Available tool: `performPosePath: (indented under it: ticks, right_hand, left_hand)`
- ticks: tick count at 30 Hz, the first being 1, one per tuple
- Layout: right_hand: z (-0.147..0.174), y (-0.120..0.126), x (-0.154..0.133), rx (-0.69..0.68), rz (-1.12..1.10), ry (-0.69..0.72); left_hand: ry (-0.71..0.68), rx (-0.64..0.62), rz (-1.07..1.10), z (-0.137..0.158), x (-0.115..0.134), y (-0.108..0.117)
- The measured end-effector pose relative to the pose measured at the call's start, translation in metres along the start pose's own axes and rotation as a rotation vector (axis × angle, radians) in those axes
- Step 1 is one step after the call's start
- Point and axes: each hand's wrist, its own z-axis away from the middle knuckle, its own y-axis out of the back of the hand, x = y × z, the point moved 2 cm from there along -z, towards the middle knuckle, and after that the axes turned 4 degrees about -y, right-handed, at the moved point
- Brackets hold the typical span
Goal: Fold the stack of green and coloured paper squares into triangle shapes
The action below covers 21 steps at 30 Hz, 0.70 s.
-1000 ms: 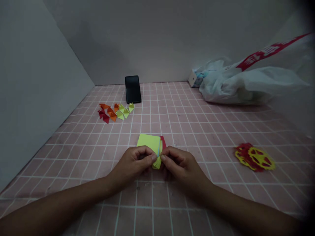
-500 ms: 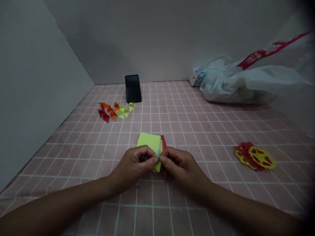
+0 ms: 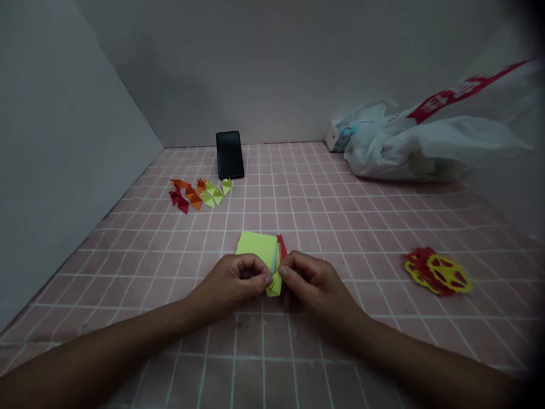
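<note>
Between the fingertips of both hands is a small folded piece of yellow paper (image 3: 275,286). My left hand (image 3: 238,280) pinches its left edge, thumb against forefinger. The thumb and forefinger of my right hand (image 3: 313,281) close on its right side. Just beyond the fingers lies a stack of square paper (image 3: 256,244), yellow on top, with a red sheet (image 3: 283,246) showing at its right side. The left hand partly covers the near edge of the stack.
Several small folded red, orange and yellow paper pieces (image 3: 194,199) lie at the back left. Behind them a black phone (image 3: 230,155) leans. Red and yellow cut-out shapes (image 3: 440,272) lie at right. A white plastic bag (image 3: 409,149) and a box (image 3: 334,136) are at the back right.
My hands have drawn slightly apart at the fingertips, and more of the folded yellow paper shows between them. The view has shifted a little; the other things lie as before.
</note>
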Motion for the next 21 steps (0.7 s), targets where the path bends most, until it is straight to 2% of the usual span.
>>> performPosePath:
  ticks: [8,12,15,21]
  right_hand:
    - [-0.0028,0.0008,0.0033,-0.023,-0.047,0.001]
    - [-0.0038,0.0007,0.0020,-0.077,-0.129,-0.039]
    - [-0.0041,-0.0002,0.0007,-0.089,-0.110,-0.066]
    - [-0.0030,-0.0014,0.0030,-0.015,-0.029,-0.049]
  left_hand:
    - [-0.014,-0.021,0.013,-0.0017,-0.0049,-0.0001]
    - [-0.018,0.058,0.119,0.0007,-0.0028,-0.0011]
    - [-0.034,0.091,0.179,0.0016,-0.0014,-0.0019]
    - [-0.071,0.089,0.130,0.0021,0.0019,-0.0028]
